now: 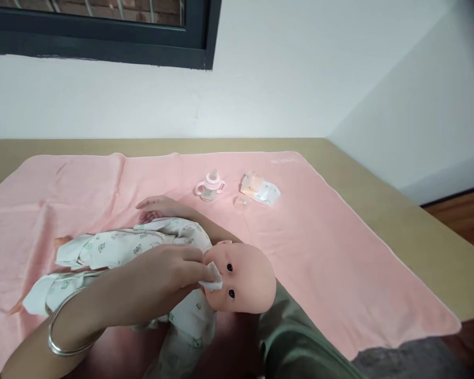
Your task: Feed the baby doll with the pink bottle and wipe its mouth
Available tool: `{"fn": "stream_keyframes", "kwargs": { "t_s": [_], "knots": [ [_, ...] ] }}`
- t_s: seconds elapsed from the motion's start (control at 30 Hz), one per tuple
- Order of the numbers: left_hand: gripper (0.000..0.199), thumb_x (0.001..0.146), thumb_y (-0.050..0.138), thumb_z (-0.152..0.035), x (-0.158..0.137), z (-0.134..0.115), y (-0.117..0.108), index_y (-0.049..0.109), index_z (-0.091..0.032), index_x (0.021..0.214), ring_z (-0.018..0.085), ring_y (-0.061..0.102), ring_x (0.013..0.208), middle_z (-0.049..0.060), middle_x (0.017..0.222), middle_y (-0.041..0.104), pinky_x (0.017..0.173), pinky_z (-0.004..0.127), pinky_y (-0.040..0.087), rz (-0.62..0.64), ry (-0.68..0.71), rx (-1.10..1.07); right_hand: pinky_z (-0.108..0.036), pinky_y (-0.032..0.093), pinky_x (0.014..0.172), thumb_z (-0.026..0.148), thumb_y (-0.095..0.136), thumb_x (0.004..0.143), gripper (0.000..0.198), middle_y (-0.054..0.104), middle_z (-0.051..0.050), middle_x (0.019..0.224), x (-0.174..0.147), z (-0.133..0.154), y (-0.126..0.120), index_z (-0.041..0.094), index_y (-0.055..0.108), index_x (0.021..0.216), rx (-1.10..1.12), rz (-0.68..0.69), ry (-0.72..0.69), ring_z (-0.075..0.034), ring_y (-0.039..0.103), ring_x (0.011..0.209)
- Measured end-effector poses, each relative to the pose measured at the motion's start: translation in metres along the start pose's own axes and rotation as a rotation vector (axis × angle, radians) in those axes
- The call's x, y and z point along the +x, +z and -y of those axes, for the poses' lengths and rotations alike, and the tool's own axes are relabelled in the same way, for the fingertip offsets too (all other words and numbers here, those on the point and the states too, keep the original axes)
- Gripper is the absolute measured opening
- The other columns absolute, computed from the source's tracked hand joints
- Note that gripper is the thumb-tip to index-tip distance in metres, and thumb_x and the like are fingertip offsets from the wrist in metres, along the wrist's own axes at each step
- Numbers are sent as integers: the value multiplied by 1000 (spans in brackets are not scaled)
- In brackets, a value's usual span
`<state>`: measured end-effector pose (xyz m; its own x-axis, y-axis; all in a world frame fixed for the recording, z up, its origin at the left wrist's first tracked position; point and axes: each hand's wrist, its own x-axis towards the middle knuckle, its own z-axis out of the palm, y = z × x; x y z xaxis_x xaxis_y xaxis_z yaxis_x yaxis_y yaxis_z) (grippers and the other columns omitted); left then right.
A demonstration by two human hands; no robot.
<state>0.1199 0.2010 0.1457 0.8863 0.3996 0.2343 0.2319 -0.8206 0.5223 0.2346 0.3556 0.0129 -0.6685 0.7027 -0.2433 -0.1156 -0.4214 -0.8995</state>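
Observation:
A baby doll [240, 279] in a white printed outfit lies across my right forearm, its head to the right and its legs to the left. From the lower left reaches my left hand [177, 268], with a silver bangle on the wrist. It pinches a small white wipe [213, 278] against the doll's face, over the nose and mouth area. My right arm, in a green sleeve, passes under the doll's head. Beyond the doll's body, my right hand [161, 207] shows with loosely bent, open fingers beside the doll's sleeve; part of the palm is hidden.
A pink blanket [319, 252] covers much of the wooden tabletop [379, 200]. Towards the back stand a pink two-handled baby bottle [210, 187], a small clear cap [240, 202] and a white packet [263, 189]. Behind are a white wall and a dark-framed window [197, 55].

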Motion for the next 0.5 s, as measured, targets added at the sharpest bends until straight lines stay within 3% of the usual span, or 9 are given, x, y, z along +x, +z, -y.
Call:
{"fn": "stream_keyframes", "kwargs": {
  "t_s": [0.17, 0.3, 0.5],
  "knots": [
    [45, 106, 42, 6, -9, -5, 6, 71, -22, 127, 20, 72, 87, 0, 103, 74, 77, 31, 55, -3, 22, 179, -23, 67, 78, 18, 68, 106, 20, 81, -11, 101, 7, -8, -9, 14, 71, 126, 45, 102, -17, -17, 80, 89],
    [31, 107, 48, 0, -9, -2, 13, 68, -18, 123, 23, 71, 85, 4, 103, 74, 77, 37, 57, -45, 106, 252, -24, 67, 78, 20, 72, 104, 22, 81, -12, 102, 11, -10, -11, 15, 70, 125, 39, 92, -39, -18, 80, 88],
    [32, 106, 48, 2, -2, 1, 15, 71, -16, 119, 24, 73, 89, 6, 105, 79, 82, 39, 58, -61, 144, 266, -22, 67, 77, 19, 67, 108, 17, 81, -11, 103, 7, -6, -9, 16, 71, 124, 31, 77, -28, -17, 81, 90]
  ]
}}
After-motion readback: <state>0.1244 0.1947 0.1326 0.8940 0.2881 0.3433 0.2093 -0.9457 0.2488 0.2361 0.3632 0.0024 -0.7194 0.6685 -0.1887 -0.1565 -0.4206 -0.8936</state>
